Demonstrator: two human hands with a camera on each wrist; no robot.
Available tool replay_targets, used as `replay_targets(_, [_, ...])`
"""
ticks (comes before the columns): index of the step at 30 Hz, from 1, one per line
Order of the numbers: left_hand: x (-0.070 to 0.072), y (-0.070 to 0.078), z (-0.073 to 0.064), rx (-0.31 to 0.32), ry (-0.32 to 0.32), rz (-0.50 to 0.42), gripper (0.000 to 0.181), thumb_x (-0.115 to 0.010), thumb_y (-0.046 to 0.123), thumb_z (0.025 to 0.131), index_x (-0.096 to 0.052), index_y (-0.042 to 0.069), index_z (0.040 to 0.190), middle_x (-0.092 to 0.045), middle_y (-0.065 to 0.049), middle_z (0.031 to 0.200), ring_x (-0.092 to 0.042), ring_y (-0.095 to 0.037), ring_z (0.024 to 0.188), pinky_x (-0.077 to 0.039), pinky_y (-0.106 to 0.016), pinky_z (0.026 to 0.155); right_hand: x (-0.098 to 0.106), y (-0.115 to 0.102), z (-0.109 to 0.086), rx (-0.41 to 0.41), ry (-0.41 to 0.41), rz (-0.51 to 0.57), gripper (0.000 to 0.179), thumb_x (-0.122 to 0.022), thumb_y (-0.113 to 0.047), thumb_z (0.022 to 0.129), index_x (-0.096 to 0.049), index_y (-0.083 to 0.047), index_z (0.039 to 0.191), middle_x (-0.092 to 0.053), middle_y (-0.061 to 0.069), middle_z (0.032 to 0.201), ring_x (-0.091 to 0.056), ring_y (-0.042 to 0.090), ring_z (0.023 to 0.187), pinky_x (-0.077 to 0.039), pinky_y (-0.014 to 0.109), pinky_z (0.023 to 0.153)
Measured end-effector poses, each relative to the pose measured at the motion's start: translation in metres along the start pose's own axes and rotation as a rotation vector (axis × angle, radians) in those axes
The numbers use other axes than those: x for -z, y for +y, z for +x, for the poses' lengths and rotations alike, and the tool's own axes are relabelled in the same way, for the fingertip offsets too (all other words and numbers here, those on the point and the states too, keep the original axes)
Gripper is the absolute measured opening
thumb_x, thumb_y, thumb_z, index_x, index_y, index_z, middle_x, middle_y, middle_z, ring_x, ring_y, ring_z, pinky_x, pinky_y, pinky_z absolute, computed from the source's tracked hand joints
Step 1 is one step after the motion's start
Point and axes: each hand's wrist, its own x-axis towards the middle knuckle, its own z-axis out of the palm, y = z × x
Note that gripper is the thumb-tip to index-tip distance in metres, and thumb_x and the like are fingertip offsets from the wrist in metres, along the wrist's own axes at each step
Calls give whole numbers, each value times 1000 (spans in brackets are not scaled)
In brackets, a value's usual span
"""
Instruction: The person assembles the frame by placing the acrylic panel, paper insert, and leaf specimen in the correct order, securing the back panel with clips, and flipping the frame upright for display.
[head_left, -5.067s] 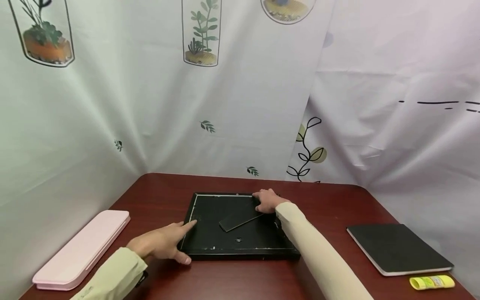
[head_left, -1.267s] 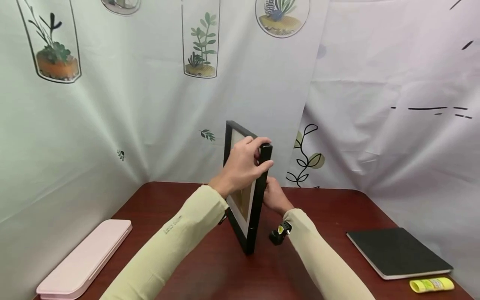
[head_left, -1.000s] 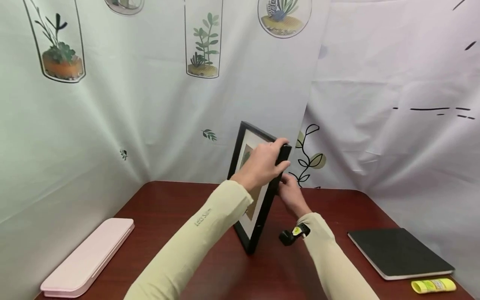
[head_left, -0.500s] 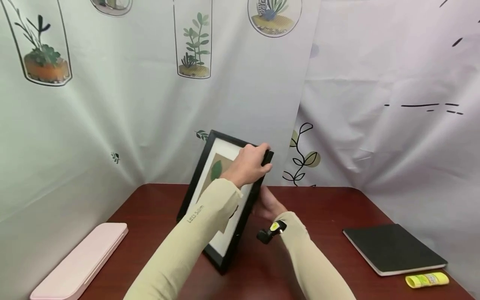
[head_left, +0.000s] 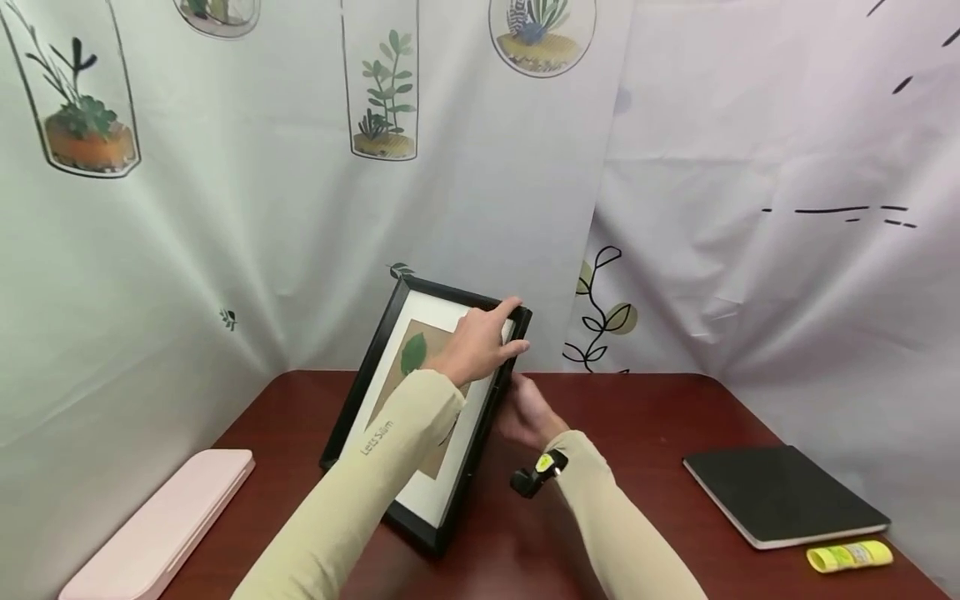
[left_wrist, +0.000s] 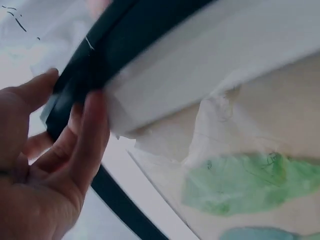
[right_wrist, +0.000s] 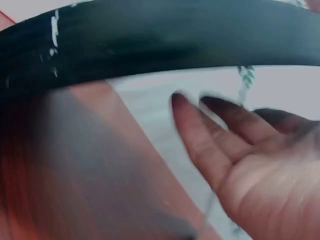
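A black picture frame stands tilted on the table, its front turned toward me and leaning back. Inside it, a white mat surrounds a tan sheet with a green leaf. My left hand grips the upper right corner, thumb on the outer side edge and fingers over the front; the left wrist view shows this hand close up. My right hand is behind the frame's right side, partly hidden by it. In the right wrist view the right hand's fingers are extended beneath the dark frame edge, apart from it.
A pink case lies along the table's left side. On the right are a black notebook and a yellow glue-stick-like tube. A patterned white curtain hangs behind the reddish-brown table.
The frame was face down, then raised upright edge-on; now its front has turned toward me and it leans back lower. The left hand moved to its upper corner, the right behind it.
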Motion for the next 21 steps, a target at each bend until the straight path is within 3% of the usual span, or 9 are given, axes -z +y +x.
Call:
replay_targets(3, [0, -16, -10, -47, -47, -93, 71, -70, 26, 96, -35, 17, 157, -67, -4, 72, -61, -12, 65, -52, -30, 70, 5, -3, -13, 112, 99, -144, 66, -11, -56, 107, -28, -13, 154, -57, 11, 138, -62, 15, 112, -48, 42, 100])
replay_targets(5, [2, -30, -20, -86, -51, -122, 71, -68, 20, 96, -33, 18, 158, -68, -1, 74, -62, -8, 66, -52, -28, 68, -2, -6, -22, 235, 217, -325, 68, -33, -49, 108, -12, -13, 162, -59, 20, 140, -69, 17, 103, -55, 42, 92])
replay_targets(7, [4, -47, -32, -107, -3, -109, 68, -65, 13, 95, -37, 17, 156, -67, -2, 80, -64, -11, 74, -53, -29, 71, -15, -8, -30, 374, 320, -514, 75, -54, -31, 104, -9, -18, 163, -67, 22, 128, -71, 11, 86, -57, 33, 78])
replay_targets(9, [6, -70, -44, -73, 82, -64, 64, -63, 9, 94, -42, 17, 154, -65, -6, 87, -64, -17, 82, -54, -34, 75, -28, -7, -34, 486, 422, -698, 95, -69, -15, 94, -4, -20, 163, -71, 20, 121, -70, 11, 78, -56, 27, 70])
replay_targets(12, [9, -107, -61, 84, 188, -46, 66, -60, 8, 92, -40, 15, 154, -59, -19, 108, -59, -31, 97, -51, -46, 82, -39, -6, -34, 596, 466, -860, 107, -75, -7, 87, -2, -20, 163, -74, 17, 113, -68, 10, 69, -54, 23, 65])
replay_targets(16, [12, -151, -85, 319, 181, -129, 80, -55, 10, 93, -15, 17, 163, -42, -35, 137, -47, -47, 119, -43, -60, 94, -36, -10, -32, 593, 495, -941, 102, -74, -6, 88, -5, -17, 163, -71, 13, 93, -57, 5, 63, -48, 21, 63])
replay_targets(19, [9, -171, -103, 373, 120, -194, 85, -52, 9, 96, -1, 18, 163, -36, -39, 148, -43, -52, 131, -41, -64, 102, -25, -16, -29, 515, 491, -945, 100, -72, -6, 88, -7, -17, 163, -67, 12, 84, -57, 5, 65, -49, 21, 62])
replay_targets(21, [5, -178, -113, 343, 75, -228, 83, -50, 5, 98, 0, 20, 163, -38, -37, 151, -46, -51, 134, -44, -63, 104, -14, -20, -26, 457, 460, -927, 97, -70, -5, 90, -8, -18, 163, -68, 16, 87, -61, 8, 67, -53, 24, 60])
